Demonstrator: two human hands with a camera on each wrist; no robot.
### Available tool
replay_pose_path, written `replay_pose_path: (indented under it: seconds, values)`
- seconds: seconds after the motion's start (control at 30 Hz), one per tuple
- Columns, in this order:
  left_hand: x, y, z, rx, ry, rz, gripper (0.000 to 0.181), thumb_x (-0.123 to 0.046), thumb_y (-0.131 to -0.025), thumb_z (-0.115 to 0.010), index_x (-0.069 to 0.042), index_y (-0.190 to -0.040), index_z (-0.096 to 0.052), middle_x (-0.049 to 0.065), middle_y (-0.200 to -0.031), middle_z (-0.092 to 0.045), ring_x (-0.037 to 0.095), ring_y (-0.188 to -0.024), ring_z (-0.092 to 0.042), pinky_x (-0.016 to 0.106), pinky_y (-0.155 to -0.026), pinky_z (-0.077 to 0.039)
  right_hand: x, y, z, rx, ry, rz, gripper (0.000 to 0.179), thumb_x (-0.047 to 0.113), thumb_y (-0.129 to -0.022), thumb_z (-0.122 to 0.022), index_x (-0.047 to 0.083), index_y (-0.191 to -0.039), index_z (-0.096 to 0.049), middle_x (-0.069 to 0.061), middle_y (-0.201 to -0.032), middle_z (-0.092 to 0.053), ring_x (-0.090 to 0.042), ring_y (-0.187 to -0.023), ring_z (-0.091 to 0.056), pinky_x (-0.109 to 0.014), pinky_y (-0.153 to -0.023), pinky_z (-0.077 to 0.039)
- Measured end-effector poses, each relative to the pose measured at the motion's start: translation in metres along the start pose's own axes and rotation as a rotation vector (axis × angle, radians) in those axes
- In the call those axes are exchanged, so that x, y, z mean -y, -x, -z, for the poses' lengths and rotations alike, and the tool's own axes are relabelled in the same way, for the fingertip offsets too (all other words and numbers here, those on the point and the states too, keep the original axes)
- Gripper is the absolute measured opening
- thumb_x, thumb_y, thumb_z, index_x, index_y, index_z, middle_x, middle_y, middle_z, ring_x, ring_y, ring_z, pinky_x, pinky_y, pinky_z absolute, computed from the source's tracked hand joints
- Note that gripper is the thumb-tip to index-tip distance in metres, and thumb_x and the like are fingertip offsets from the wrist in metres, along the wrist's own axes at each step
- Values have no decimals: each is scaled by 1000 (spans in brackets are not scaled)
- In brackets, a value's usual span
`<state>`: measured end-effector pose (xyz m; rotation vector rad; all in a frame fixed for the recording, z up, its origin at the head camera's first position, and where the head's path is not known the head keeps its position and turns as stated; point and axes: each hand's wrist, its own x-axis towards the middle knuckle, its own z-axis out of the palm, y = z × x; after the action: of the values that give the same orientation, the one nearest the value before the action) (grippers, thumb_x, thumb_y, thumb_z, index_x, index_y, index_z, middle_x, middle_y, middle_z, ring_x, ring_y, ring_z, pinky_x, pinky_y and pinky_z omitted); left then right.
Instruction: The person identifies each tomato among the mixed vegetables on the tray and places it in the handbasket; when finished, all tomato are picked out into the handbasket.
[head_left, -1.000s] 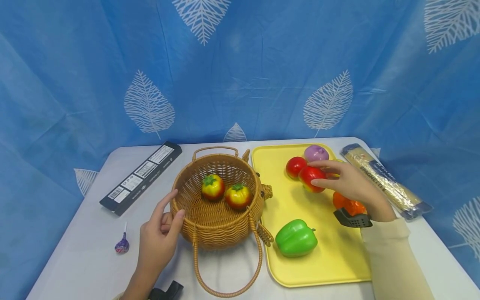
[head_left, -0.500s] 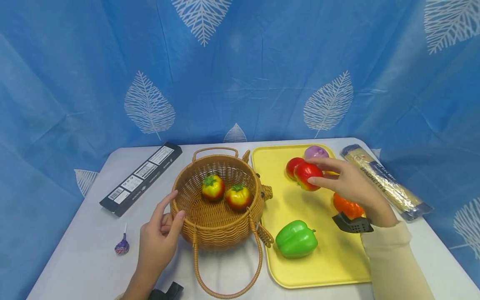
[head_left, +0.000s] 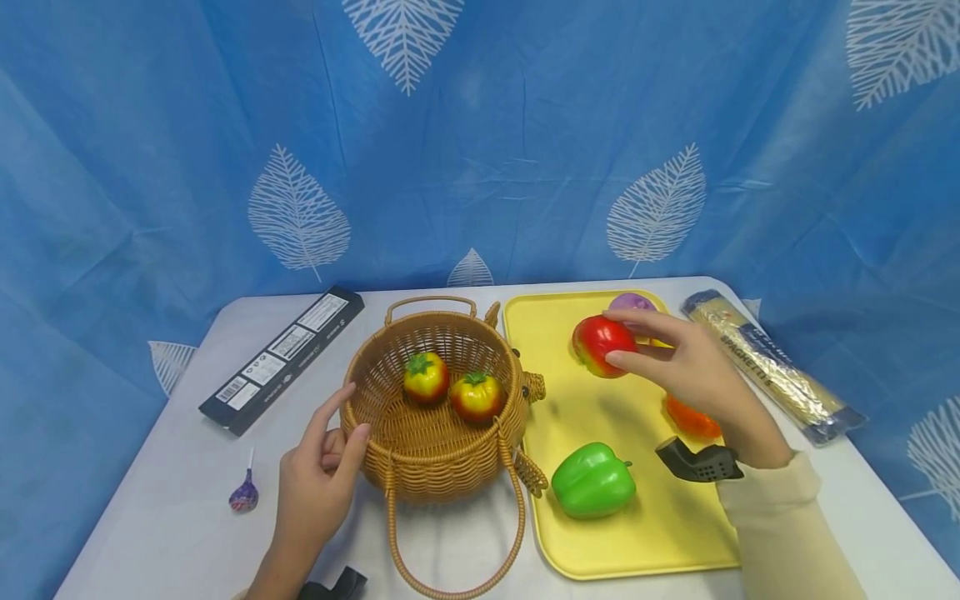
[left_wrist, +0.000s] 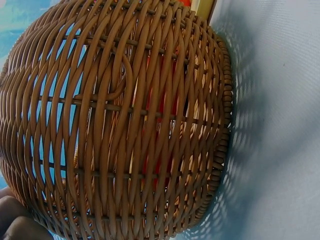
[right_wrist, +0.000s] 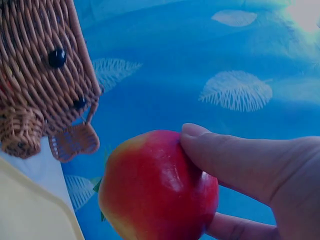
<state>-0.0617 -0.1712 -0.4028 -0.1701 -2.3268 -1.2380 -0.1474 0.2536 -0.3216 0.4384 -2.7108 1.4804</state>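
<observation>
My right hand (head_left: 686, 358) pinches a red tomato (head_left: 602, 346) with yellow patches between thumb and fingers, above the far half of a yellow tray (head_left: 600, 542). Its green leafy end faces away from the palm in the right wrist view. My left hand (head_left: 318, 471) grips the near left rim of a wicker basket (head_left: 442, 475), index fingertip and thumb on the rim and other fingers bent against the outside. Inside the basket lie two yellow-and-red tomatoes (head_left: 478, 396). The left wrist view is mostly filled by the woven wall (left_wrist: 115, 120), with fingers (left_wrist: 22, 225) at its lower left.
A green bell pepper (head_left: 594, 481), a purple onion (head_left: 632, 302) and an orange pepper (head_left: 692, 418) share the tray. To the right lies a spaghetti packet (head_left: 772, 362). A black box (head_left: 285, 358) and a lollipop (head_left: 244, 492) are on the left; the basket's handle (head_left: 457, 592) hangs in front.
The right hand has carried the tomato slightly left, and it now overlaps the other red one in the head view. The left hand and the basket stay where they were.
</observation>
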Motion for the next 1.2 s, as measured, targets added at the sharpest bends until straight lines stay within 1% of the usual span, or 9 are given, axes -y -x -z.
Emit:
replay_pose_path:
  seconds: [0.1,0.23,0.43,0.57,0.77,0.87,0.97,1.2]
  values:
    - [-1,0,0,0,2,0,55,-8,-96,-72,-24,-146,-56,-10,-59,-35,2,-48,-28,22,-42,-27,4,1,-4,13,-17,46,49,18,-93,-79,15,-139,-64,-9,-136,-59,-25,-114,-65,-22,-85,-55]
    - [-1,0,0,3,-2,9,55,-8,-97,-71,-25,-146,-56,-10,-58,-35,3,-48,-28,23,-42,-27,10,1,-11,28,-30,75,49,18,-92,-79,17,-139,-64,-6,-137,-60,-30,-119,-62,-23,-86,-54]
    - [-2,0,0,3,-13,14,55,-10,-97,-71,-26,-147,-55,-10,-58,-35,3,-48,-29,22,-43,-28,16,1,-21,17,-13,83,49,22,-92,-80,21,-138,-65,-2,-135,-63,-26,-119,-62,-26,-91,-54]
    - [-3,0,0,5,-13,17,55,-10,-97,-71,-26,-147,-55,-9,-58,-36,4,-48,-29,23,-43,-28,16,1,-27,-29,-39,78,49,21,-92,-80,20,-138,-65,-2,-136,-62,-25,-120,-62,-24,-89,-53]
    - [-3,0,1,5,-14,15,54,-10,-97,-71,-26,-147,-55,-10,-59,-36,4,-48,-30,23,-43,-29,19,-3,-44,-158,-162,128,50,14,-91,-80,16,-138,-66,-7,-136,-62,-27,-123,-62,-26,-87,-54]
    - [-3,0,0,5,-14,12,54,-10,-97,-71,-25,-147,-55,-10,-58,-36,4,-47,-30,22,-43,-28,20,-4,-52,-205,-209,125,50,14,-91,-80,16,-138,-66,-8,-136,-62,-26,-125,-61,-26,-87,-54]
    - [-2,0,0,6,-13,13,54,-10,-97,-71,-25,-147,-55,-10,-58,-36,4,-47,-30,22,-43,-28,22,-4,-60,-233,-237,123,49,15,-91,-80,18,-138,-66,-6,-135,-62,-24,-125,-61,-26,-89,-53]
    - [-1,0,0,0,-9,1,55,-9,-96,-72,-24,-147,-55,-10,-58,-35,3,-47,-29,22,-43,-27,25,-3,-77,-271,-294,186,50,10,-90,-80,18,-137,-66,-4,-137,-63,-21,-124,-61,-28,-93,-52]
